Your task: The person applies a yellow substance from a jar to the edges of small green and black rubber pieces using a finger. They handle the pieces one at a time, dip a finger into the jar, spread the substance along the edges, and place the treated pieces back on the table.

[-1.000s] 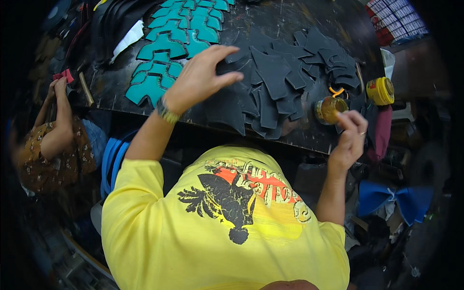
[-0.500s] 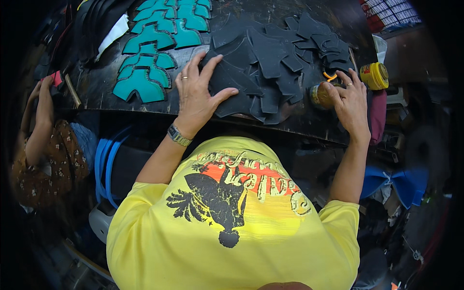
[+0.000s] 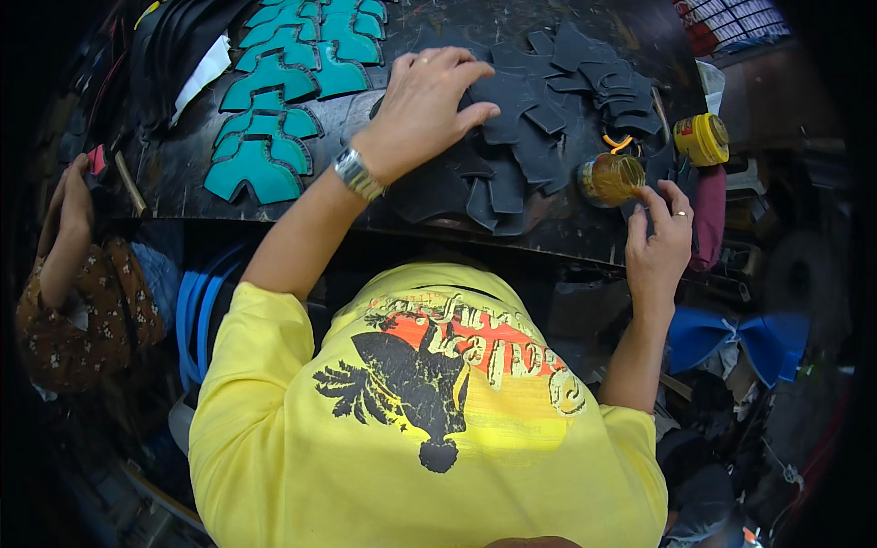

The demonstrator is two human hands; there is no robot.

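My left hand (image 3: 433, 108) hovers over or rests on the pile of flat black cut pieces (image 3: 498, 110), its fingers spread and holding nothing I can see. Whether it touches the pile is unclear. At the table's front right, my right hand (image 3: 660, 236) has its fingertips beside the mouth of a glass jar (image 3: 610, 179) with amber, glue-like residue inside. Those fingers are bent but apart, and nothing shows between them. Just behind the jar lies an orange loop-shaped handle (image 3: 618, 144). Overlapping teal cut pieces with dark edges (image 3: 256, 172) lie in rows to the left.
A yellow lidded tub (image 3: 701, 141) stands at the table's right edge, above maroon cloth (image 3: 709, 215). Dark curved sheets (image 3: 174, 55) and a white sheet (image 3: 201, 82) lie far left. Another person's hand (image 3: 75, 192) is near a wooden stick (image 3: 131, 183) at the left.
My left hand has moved up and right across the black pile. My right hand has drawn back from over the jar toward the front edge, uncovering the jar's mouth.
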